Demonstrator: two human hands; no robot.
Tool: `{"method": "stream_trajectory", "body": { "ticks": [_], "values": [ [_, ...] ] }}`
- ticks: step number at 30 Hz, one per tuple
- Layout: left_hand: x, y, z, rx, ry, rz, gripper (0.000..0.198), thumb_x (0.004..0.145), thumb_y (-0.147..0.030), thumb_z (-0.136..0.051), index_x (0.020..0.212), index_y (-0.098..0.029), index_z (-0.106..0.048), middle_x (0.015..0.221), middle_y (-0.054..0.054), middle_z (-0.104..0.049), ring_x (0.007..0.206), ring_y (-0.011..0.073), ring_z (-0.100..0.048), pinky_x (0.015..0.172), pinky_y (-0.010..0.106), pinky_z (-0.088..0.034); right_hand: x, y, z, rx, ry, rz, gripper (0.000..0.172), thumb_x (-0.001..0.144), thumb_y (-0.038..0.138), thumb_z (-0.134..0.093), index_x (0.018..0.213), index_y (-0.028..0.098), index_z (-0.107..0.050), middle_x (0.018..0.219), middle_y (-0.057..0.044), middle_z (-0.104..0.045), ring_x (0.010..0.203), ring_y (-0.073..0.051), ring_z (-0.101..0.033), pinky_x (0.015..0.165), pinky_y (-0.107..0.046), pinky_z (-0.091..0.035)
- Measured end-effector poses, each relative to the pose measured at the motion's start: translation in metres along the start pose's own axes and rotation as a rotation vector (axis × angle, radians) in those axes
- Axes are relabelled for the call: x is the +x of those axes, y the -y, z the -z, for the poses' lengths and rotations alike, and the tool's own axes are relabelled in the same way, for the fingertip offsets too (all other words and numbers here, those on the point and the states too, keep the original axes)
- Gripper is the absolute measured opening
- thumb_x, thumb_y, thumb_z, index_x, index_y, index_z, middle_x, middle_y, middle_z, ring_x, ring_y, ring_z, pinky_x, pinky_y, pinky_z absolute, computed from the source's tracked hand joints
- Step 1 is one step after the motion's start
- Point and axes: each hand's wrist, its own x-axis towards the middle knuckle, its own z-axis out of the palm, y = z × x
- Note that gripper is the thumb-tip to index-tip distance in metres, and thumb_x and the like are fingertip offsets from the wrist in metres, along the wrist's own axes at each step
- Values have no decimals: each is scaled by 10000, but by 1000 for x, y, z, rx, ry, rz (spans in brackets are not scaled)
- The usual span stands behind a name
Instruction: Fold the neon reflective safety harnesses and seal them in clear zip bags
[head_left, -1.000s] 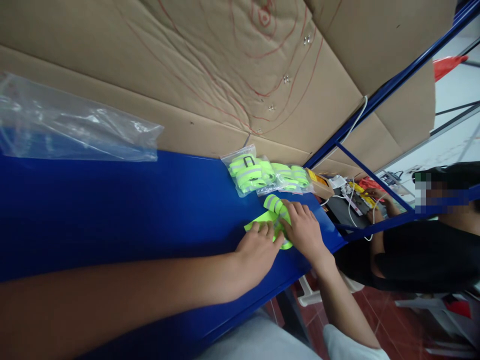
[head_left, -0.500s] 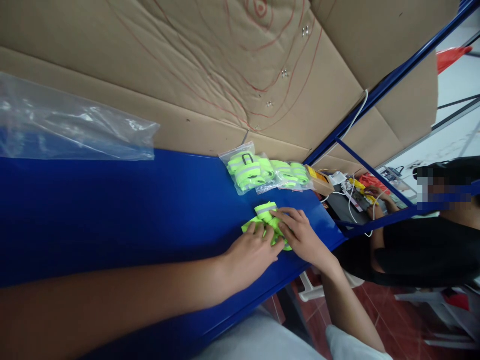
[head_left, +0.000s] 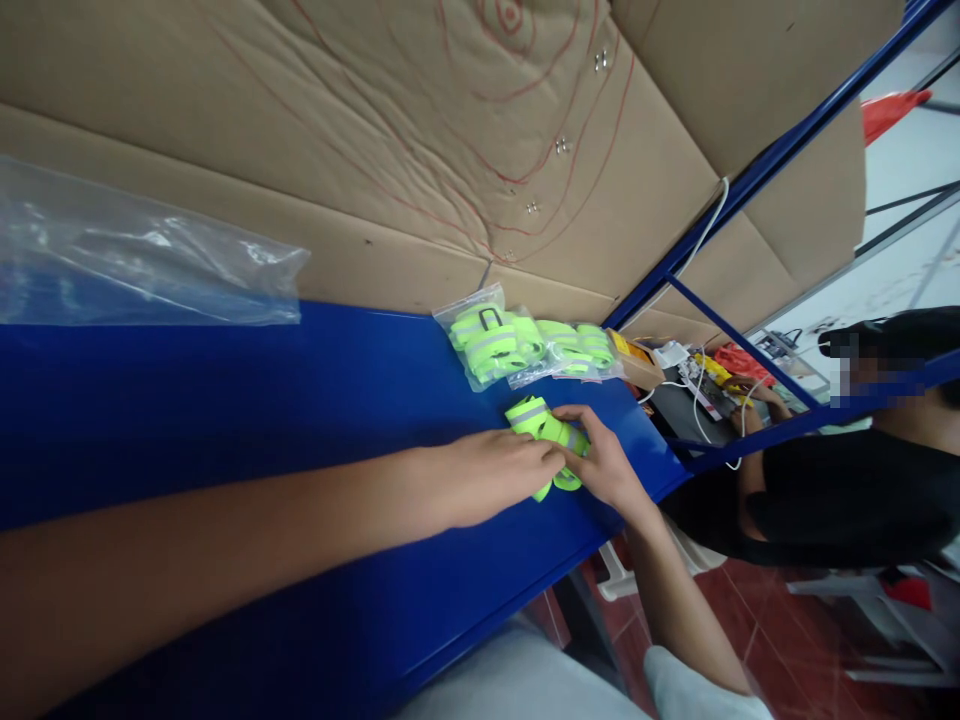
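A neon yellow-green reflective belt (head_left: 531,412) with a silver-grey stripe lies loosely bundled on the blue tabletop (head_left: 337,400). My left hand (head_left: 514,470) reaches across it from the left, its fingers curled and closed on the belt. From the right, my right hand (head_left: 604,462) wraps around the other side of the bundle, its fingertips close to those of the left. Both hands partly cover the belt. Just behind them, clear plastic bags (head_left: 491,345) hold folded belts of the same kind, and a black buckle shows in the nearest one.
An empty-looking clear plastic sheet or bag (head_left: 150,260) lies at the back left. Brown cardboard (head_left: 337,150) with red lines stands behind the table. A small box (head_left: 636,360) sits beyond the bags. At right, past a blue frame (head_left: 750,350), another person (head_left: 840,490) handles things.
My left hand has turned and slid slightly right, fingers curling further in beside the right hand. The right hand has shifted a little around the belt, whose folds have changed shape.
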Motion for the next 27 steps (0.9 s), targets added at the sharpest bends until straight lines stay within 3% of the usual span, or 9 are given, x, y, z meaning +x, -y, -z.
{"method": "stream_trajectory", "body": {
  "ticks": [4,7,9,12,15,19,24,27],
  "values": [
    [22,19,9,-22,-156,-30,212,915,-36,-551,1067,-141,-654,1111,81,-721,1070,263,-660,922,401,-431,-1,1,-9,56,26,103,329,839,239,-624,1156,218,-542,1147,-65,-681,1053,-237,-662,902,-349,-510],
    [37,27,10,-157,-252,78,184,952,-107,-538,1057,-180,-670,1097,53,-721,1073,248,-644,923,401,-413,-4,0,-18,50,-24,110,245,864,239,-508,1109,219,-520,968,-37,-670,830,-211,-647,739,-315,-504],
    [43,30,6,-256,-287,139,165,950,-132,-536,1015,-196,-673,1110,41,-709,1072,233,-638,913,383,-419,-6,-2,-21,78,-42,66,309,902,249,-445,1202,221,-514,973,-34,-671,790,-203,-633,708,-310,-501],
    [46,29,1,-298,-294,183,163,938,-130,-520,998,-184,-661,1120,51,-688,1036,227,-637,882,368,-443,-6,-7,-21,163,-27,37,398,979,332,-403,1354,239,-496,1158,-55,-686,906,-214,-657,784,-332,-533],
    [47,27,-1,-257,-255,196,180,940,-124,-495,1022,-167,-649,1139,75,-663,1043,239,-629,877,369,-459,-5,-15,-20,288,-49,-16,453,991,412,-437,1410,250,-497,1328,-62,-656,1142,-249,-650,966,-379,-532],
    [50,35,-1,-291,-195,186,128,925,-151,-524,939,-168,-650,1142,85,-647,1070,241,-611,901,359,-449,-4,-21,-21,423,-3,-57,567,1039,482,-301,1545,243,-393,1433,-86,-620,1329,-275,-590,1075,-442,-502],
    [51,55,-2,-498,-158,220,64,838,-202,-642,893,-177,-620,981,46,-671,885,185,-601,731,280,-405,-5,-12,-22,205,27,108,646,1024,490,-508,1595,237,-344,1542,-103,-530,1407,-276,-531,1161,-432,-430],
    [49,62,-6,-533,-122,187,178,908,-318,-622,813,-181,-563,767,0,-612,672,134,-517,599,262,-325,-5,-6,-21,176,52,111,700,1013,470,-559,1621,249,-292,1546,-106,-527,1391,-273,-550,1147,-428,-450]
  ]
}}
